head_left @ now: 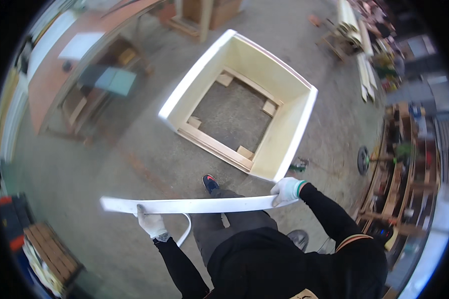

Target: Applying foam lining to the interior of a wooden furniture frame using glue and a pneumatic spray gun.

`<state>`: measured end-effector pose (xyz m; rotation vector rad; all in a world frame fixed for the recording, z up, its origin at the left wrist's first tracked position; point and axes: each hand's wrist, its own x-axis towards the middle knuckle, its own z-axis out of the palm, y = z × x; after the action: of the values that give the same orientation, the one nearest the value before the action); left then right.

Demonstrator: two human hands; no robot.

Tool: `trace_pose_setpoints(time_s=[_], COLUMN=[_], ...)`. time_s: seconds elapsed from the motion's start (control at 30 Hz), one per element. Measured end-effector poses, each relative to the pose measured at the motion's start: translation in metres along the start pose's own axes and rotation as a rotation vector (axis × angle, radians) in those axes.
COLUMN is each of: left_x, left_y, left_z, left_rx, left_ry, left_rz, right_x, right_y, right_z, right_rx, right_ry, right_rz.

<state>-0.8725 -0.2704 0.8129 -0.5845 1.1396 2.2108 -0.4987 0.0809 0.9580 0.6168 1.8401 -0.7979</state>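
Note:
A long white board lies crosswise in front of my legs, held at both ends. My left hand, in a white glove, grips it near its left end, with the thumb on the face. My right hand, gloved in white with a green cuff, is closed round the right end. Just beyond that hand stands a large open box frame, white outside and cream inside, with its near side cut low. Wooden battens and small blocks line its bottom, and the floor shows through.
A brown-topped table stands at far left. Wooden shelving runs along the right, and long pale pieces are stacked at far right. A slatted wooden stack sits at lower left. A thin white hose or strip hangs beside my leg.

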Motion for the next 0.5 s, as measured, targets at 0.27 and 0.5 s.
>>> trace_pose_setpoints(time_s=[0.27,0.5], left_x=[-0.143,-0.247], left_y=[-0.036,-0.070], left_z=[0.209,0.294], left_rx=[0.015,-0.080], left_ry=[-0.481,-0.792], left_rz=[-0.289,-0.738], right_x=[-0.069,-0.076], right_y=[-0.035,-0.046], right_z=[0.056,0.039], right_rx=[0.413,0.379], right_ry=[0.562,1.211], right_rz=[-0.048,-0.543])
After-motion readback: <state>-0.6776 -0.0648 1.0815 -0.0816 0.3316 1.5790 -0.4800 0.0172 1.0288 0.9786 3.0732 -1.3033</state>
